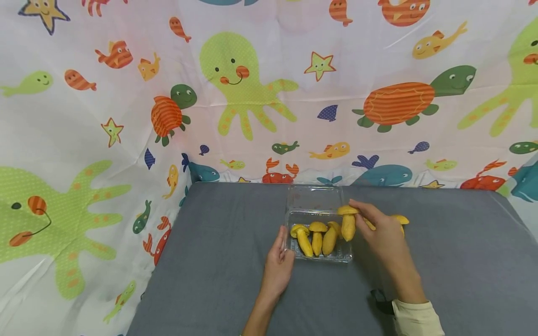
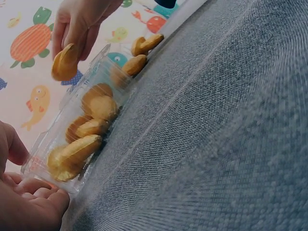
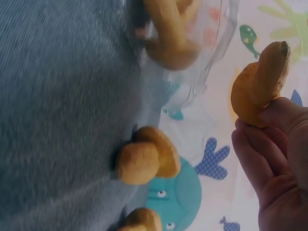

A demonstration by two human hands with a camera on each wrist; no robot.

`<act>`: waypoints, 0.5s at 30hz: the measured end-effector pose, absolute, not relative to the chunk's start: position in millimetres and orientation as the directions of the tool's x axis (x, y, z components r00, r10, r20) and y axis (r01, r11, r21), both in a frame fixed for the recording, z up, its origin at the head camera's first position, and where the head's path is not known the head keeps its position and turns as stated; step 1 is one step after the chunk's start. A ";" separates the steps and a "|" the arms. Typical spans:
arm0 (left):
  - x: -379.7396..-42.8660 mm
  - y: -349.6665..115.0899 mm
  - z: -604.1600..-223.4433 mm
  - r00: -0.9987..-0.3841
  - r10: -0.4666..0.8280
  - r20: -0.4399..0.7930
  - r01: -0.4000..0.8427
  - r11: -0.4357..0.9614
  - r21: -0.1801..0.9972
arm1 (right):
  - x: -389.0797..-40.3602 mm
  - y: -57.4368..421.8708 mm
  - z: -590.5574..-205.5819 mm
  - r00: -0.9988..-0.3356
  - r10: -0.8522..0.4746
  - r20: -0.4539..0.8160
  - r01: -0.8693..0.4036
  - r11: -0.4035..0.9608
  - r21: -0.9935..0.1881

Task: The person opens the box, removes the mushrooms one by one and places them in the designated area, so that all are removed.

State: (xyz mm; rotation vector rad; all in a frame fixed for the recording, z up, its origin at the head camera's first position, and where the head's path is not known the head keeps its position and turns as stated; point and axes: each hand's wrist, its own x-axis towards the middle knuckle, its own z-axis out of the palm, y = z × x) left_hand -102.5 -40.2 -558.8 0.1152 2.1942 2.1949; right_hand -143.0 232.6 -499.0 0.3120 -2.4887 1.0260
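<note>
A clear plastic clamshell box (image 1: pixel 345 256) lies on the grey cloth, its lid (image 1: pixel 315 198) folded back flat behind it. Inside stand three yellow mushrooms (image 1: pixel 317 240) in a row, caps toward the back. My left hand (image 1: pixel 278 266) holds the box by its left side, thumb and fingers at the edge. Over the box's right end, my right hand (image 1: pixel 386 238) pinches another yellow mushroom (image 1: pixel 348 226) by thumb and fingers; the right wrist view shows its cap and stem (image 3: pixel 272 72) raised off the cloth.
Loose mushrooms lie on the cloth right of the box, one (image 1: pixel 401 219) partly behind my right hand and another (image 3: pixel 147 156) plainer in the right wrist view. A curtain (image 1: pixel 260 116) printed with sea animals rises behind the table and along its left side.
</note>
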 end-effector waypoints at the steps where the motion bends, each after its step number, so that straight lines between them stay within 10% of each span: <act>1: -102.4 -40.2 -558.8 -0.997 0.078 0.026 0.026 -0.002 1.000 | -142.3 235.1 -499.3 -0.886 -0.035 0.463 -0.354 0.695 -0.626; 15: -102.0 -39.1 -559.1 -0.997 0.074 0.025 0.025 -0.004 1.000 | -135.3 274.9 -494.1 -0.854 0.070 0.515 -0.289 0.760 -0.582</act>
